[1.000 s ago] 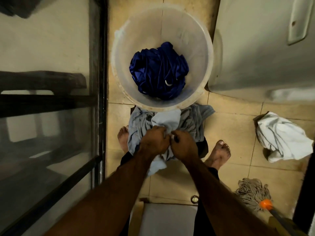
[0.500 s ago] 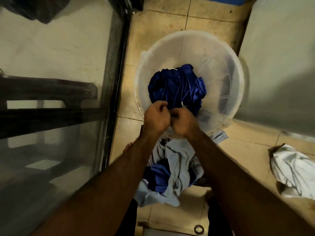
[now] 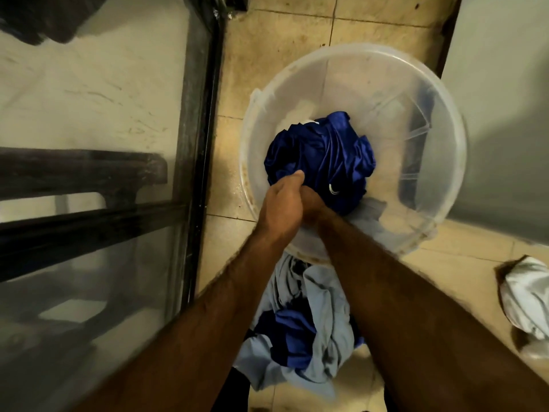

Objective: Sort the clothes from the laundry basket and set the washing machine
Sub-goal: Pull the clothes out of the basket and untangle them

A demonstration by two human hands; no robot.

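A round translucent laundry basket (image 3: 445,162) stands on the tiled floor with a crumpled dark blue garment (image 3: 323,153) inside. My left hand (image 3: 283,203) reaches over the near rim, its thumb and curled fingers on the near edge of the blue garment. My right hand (image 3: 315,205) is pressed against it, mostly hidden behind it, so its fingers cannot be seen. A light blue-grey garment (image 3: 320,310), with a dark blue piece bunched in it, lies on the floor under my forearms. The pale side of the washing machine (image 3: 502,114) rises at the right.
A crumpled white cloth (image 3: 525,301) lies on the tiles at the right edge. A dusty glass panel in a dark metal frame (image 3: 205,114) runs along the left, close to the basket. Tiled floor (image 3: 285,34) shows beyond the basket.
Both hands have moved up from the light blue-grey garment and over the rim into the basket. That garment now lies below my arms. The view has tilted forward.
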